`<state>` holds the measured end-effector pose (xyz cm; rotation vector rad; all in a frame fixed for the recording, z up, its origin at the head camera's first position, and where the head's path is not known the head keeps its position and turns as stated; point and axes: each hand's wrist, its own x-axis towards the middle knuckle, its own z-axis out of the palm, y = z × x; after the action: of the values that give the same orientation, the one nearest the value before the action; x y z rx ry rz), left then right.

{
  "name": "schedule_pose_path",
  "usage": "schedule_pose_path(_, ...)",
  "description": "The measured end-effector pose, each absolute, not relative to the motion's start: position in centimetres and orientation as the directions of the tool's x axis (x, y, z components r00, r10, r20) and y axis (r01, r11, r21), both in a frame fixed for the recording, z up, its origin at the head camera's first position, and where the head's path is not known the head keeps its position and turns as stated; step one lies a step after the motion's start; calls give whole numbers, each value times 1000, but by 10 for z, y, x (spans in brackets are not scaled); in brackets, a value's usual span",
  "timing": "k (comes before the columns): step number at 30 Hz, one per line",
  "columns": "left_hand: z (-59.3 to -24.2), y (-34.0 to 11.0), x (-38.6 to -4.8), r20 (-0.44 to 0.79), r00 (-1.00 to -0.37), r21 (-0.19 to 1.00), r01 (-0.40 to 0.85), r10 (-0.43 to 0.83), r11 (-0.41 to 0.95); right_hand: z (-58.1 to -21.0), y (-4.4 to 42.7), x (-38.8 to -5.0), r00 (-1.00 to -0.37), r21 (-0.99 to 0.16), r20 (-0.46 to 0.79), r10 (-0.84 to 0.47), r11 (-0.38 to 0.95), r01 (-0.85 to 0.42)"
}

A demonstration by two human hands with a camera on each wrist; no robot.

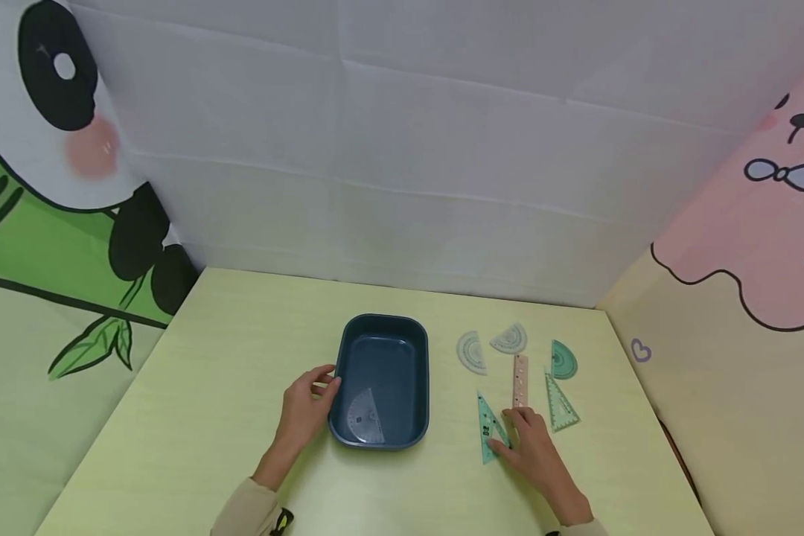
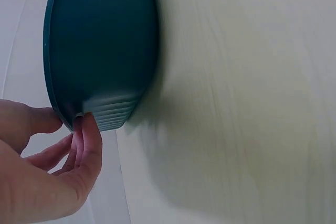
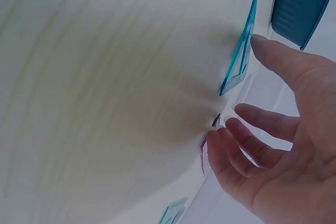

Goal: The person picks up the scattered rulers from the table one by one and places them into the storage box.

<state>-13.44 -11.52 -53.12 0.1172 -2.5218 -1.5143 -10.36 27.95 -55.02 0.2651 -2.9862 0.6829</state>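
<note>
Teal set square (image 1: 485, 430) on the table (image 1: 241, 350), to the right of a dark blue tray (image 1: 380, 380); its narrow point is directed toward the back wall. The thumb of the right hand (image 1: 534, 450) meets it along one side, while the fingers are spread wide of the thumb and reach to the near end of a pink ruler (image 1: 520, 380); whether the fingertips press on the ruler I cannot tell from where I stand. A piece this thin is, in my judgement, best taken by opposite edges, thumb against fingers, with the ruler left undisturbed beneath the knuckles. The left hand (image 1: 304, 409) pinches the tray's left rim, thumb set against fingertips, a light hold that should serve to steady it. Inside the tray, near its front end, lies a clear protractor (image 1: 365, 418). Beyond the ruler are two pale protractors (image 1: 472, 352) (image 1: 508, 339), a green protractor (image 1: 563, 360) and, just in front of it, a green set square (image 1: 563, 411). The tabletop is pale yellow-green with a faint grain and a soft sheen at the front. Around it: creased white cloth (image 1: 409, 149) behind, a panda panel (image 1: 53, 82) at left, a pink cartoon panel (image 1: 790, 238) at right.
</note>
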Motion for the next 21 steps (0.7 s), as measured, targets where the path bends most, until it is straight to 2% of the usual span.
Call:
schedule_pose_path(12, -529, -115, -135, 129, -979, 887, 44, -155, 459, -550, 277, -105, -986, -464, 69, -149, 870, -164)
schedule_pose_path(21, -532, -116, -133, 98, -985, 891, 24, -141, 453, -548, 269, -105, -993, -469, -13, -114, 878, -94)
